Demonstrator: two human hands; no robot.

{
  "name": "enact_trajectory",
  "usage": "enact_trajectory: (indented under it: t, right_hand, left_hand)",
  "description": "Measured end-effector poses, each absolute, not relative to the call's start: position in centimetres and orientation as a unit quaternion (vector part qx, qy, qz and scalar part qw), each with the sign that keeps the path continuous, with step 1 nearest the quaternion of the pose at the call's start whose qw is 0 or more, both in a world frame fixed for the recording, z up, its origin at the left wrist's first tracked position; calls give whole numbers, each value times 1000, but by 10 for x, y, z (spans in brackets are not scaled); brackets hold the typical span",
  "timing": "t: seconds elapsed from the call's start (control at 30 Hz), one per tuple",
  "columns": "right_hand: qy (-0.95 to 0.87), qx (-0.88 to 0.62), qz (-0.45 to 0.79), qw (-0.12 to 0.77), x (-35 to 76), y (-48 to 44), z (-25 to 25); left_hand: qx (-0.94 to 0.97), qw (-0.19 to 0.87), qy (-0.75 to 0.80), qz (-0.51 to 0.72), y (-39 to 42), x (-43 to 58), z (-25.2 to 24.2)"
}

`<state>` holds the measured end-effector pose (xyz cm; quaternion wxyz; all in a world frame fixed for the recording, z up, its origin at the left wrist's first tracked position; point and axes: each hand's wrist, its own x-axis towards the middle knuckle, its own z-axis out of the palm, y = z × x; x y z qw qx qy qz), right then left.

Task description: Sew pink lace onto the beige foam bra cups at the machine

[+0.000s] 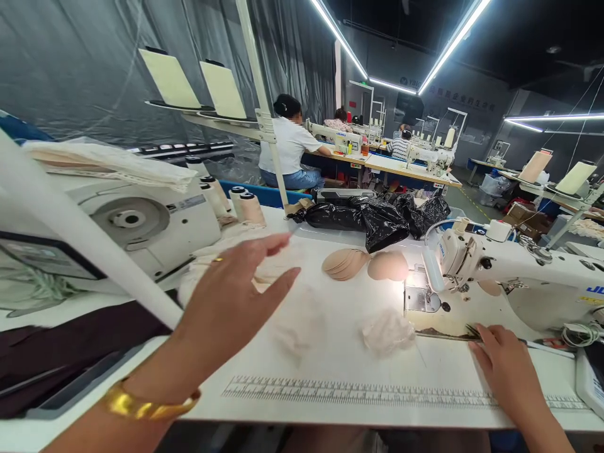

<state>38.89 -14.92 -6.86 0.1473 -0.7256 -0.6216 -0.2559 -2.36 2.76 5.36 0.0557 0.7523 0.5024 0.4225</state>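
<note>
My left hand [226, 302] hovers open above the white sewing table [330, 365], fingers stretched toward a pile of pale fabric [245, 251] beside the left machine. A gold bangle circles its wrist. My right hand [504, 368] lies on the table's right side, fingertips touching a strip of material [448, 330] in front of the white sewing machine [519, 277]. A crumpled pale fabric piece [387, 330] lies between my hands. Two stacks of beige bra cups [365, 263] sit farther back under the machine's lamp.
A second white machine [141, 226] with thread cones [245, 204] stands at the left. Black plastic bags [377, 220] lie at the table's far edge. A printed ruler [377, 393] runs along the near edge. Other people sit sewing at tables behind.
</note>
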Motion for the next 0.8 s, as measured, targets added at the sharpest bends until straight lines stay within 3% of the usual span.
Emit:
enact_trajectory:
  t: [0.07,0.17,0.27,0.4,0.53,0.63,0.7,0.8]
  right_hand:
    - [-642,-705,-257,160,383,-145,-70]
    - [-720,-630,-155,246,344,-126,-67]
    - [-751,-582,-75,304,303,-102,-63]
    - [-747,-565,-67,344,268,-92,-53]
    - [-758,-519,-145,369,235,-110,-45]
    - [-809,-428,-189,355,222,-124,-40]
    - [-831,-390,-158,363,227,-131,-33]
    - [-779,-468,3,416,249,-134,-18]
  left_hand:
    - [791,167,449,380,13,-7,41]
    - [832,370,349,222,-20,30,17]
    - [750,563,334,94,-44,56,-4]
    - [560,738,351,138,-53,67,-23]
    - [464,772,348,261,-50,67,-25]
    - [515,716,355,310,-48,65,-18]
    - [570,666,363,316,-46,61,-10]
    - [639,639,331,271,-45,55,2]
